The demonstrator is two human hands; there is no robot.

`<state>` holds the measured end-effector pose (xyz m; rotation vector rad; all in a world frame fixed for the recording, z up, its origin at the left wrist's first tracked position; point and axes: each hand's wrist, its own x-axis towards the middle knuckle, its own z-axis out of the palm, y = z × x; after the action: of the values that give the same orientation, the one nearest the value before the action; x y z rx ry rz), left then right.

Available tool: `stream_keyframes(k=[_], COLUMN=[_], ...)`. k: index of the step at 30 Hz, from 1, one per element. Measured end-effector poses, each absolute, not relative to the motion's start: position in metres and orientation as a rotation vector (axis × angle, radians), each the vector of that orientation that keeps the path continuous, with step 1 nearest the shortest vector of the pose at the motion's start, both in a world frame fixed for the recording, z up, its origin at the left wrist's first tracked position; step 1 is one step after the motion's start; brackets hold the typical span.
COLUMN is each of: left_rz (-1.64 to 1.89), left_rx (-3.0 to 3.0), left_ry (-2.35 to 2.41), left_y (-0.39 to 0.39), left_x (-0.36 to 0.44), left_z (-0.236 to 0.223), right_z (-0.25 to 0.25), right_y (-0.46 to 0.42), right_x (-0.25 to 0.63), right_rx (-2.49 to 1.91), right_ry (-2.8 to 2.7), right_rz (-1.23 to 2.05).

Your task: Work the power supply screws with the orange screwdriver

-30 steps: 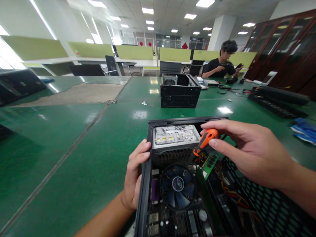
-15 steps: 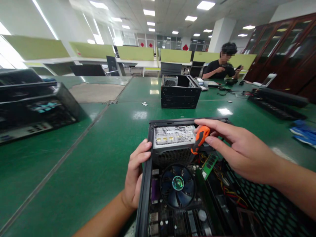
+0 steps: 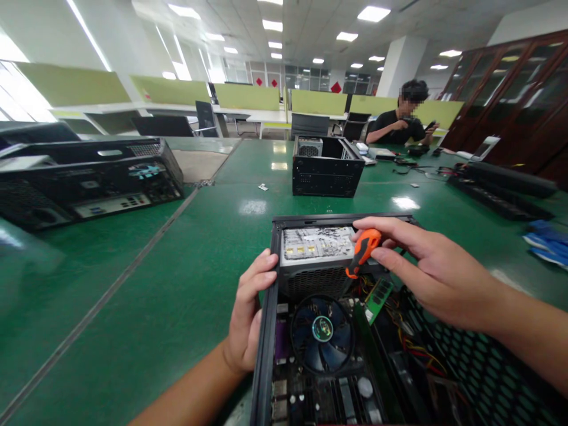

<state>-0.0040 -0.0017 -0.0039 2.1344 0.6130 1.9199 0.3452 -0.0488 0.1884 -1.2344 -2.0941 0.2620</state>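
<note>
An open black computer case (image 3: 266, 331) lies on the green table in front of me. Inside it I see a grey power supply (image 3: 317, 251), a round cooler fan (image 3: 322, 332), a green memory stick (image 3: 377, 293) and coloured wires. My left hand (image 3: 248, 319) grips the case's left wall, fingers curled over its top edge. My right hand (image 3: 426, 269) pinches an orange-handled screwdriver (image 3: 362, 251) between thumb and fingers, its tip pointing down beside the power supply.
Another open black case (image 3: 326, 165) stands farther back on the table. A third computer case (image 3: 89, 180) lies at the left. A person in black sits at the far end. Black panels (image 3: 501, 189) and blue gloves (image 3: 548, 239) lie at the right.
The case at the left has come into view and slid rightward as my head turned. My right hand with the screwdriver shifted slightly left toward the power supply. My left hand has kept its grip.
</note>
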Motion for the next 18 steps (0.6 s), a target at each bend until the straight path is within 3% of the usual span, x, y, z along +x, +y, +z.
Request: stream_keyframes(k=[8, 18], left_rz=[1.913, 1.871], left_rx=[2.246, 2.263], left_ry=[0.547, 0.528], left_y=[-0.005, -0.01], left_x=[0.006, 0.01], left_z=[0.01, 0.018], right_z=[0.187, 0.236], right_y=[-0.048, -0.069], right_x=[0.35, 0.298], right_rx=[-1.278, -1.133], right_ry=[-2.008, -2.097], right_rz=[0.398, 0.377])
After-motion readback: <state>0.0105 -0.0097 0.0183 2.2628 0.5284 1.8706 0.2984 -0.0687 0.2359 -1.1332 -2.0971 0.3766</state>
